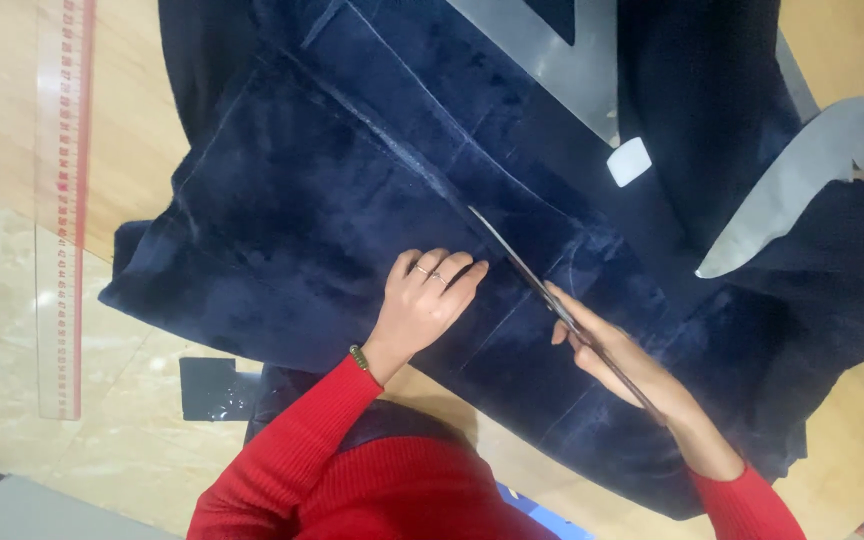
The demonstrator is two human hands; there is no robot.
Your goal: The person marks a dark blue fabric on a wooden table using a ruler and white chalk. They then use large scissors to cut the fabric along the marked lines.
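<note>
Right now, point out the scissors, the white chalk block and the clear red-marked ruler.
steel scissors (512,258), head view, blade.
white chalk block (629,161), head view, top face.
clear red-marked ruler (60,210), head view, middle.

Dark navy velvet fabric (352,200) lies spread flat; scissors (522,265) angled across it.

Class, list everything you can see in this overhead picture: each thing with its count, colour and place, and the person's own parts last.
velvet fabric: one, dark navy, spread across the table
scissors: one, metal, on the fabric in the right hand
straight ruler: one, clear with red marks, far left
curved ruler: one, grey, right
tailor's chalk: one, white, on the fabric
table: one, light wood
left hand: flat on the fabric
right hand: holding the scissors
</note>
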